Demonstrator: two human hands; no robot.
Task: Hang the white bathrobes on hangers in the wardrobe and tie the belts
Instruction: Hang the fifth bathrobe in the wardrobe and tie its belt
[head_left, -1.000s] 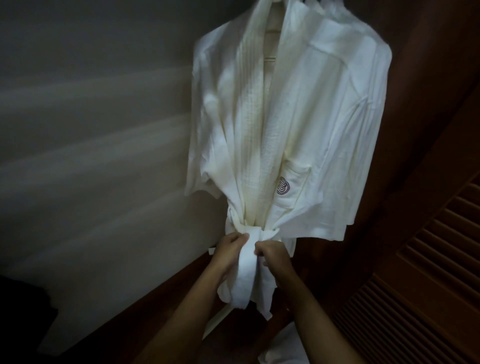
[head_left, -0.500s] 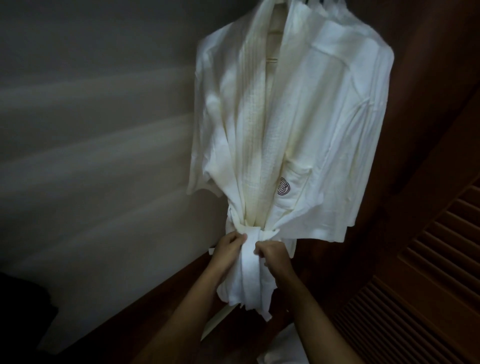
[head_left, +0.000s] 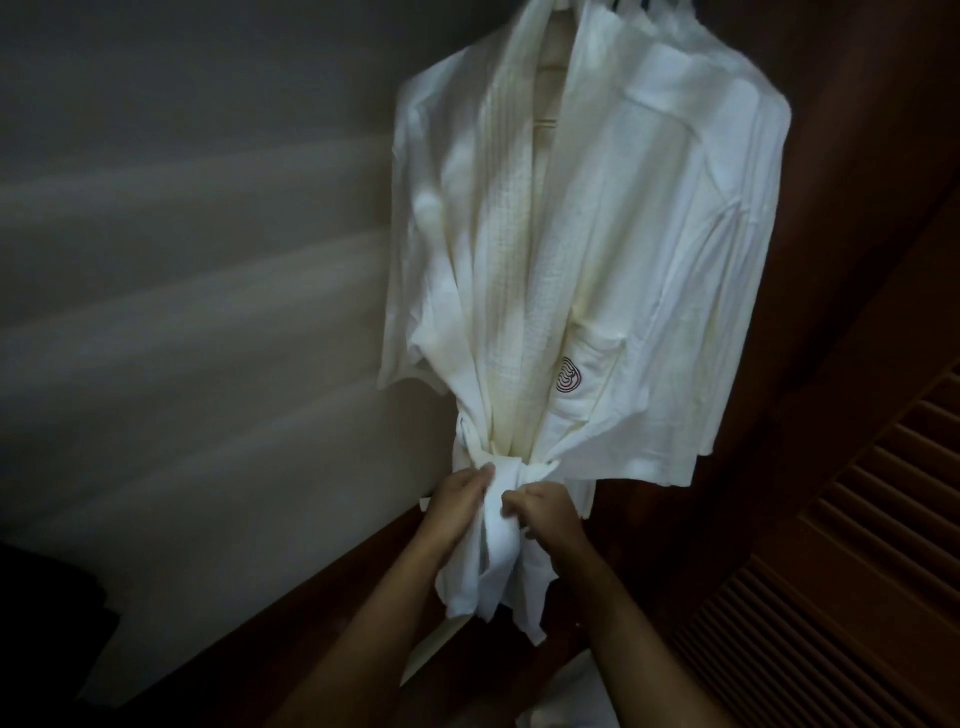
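Observation:
A white bathrobe (head_left: 597, 234) hangs upright in the dim wardrobe, its hanger hidden above the top edge. A dark logo (head_left: 569, 378) marks its chest pocket. The white belt (head_left: 501, 478) is wrapped round the waist, and its ends hang down in front. My left hand (head_left: 460, 501) grips the belt just left of the knot. My right hand (head_left: 543, 512) pinches the belt on the knot's right side. More white cloth hangs behind the robe's right shoulder.
A pale wall (head_left: 182, 312) fills the left side. A dark wooden wardrobe panel (head_left: 857, 260) stands on the right, with a louvred door (head_left: 841, 571) at the lower right. White fabric (head_left: 566, 696) lies low between my forearms.
Both hands stay at the belt knot; the hanging belt ends have shifted slightly. The view has moved a little closer to the robe.

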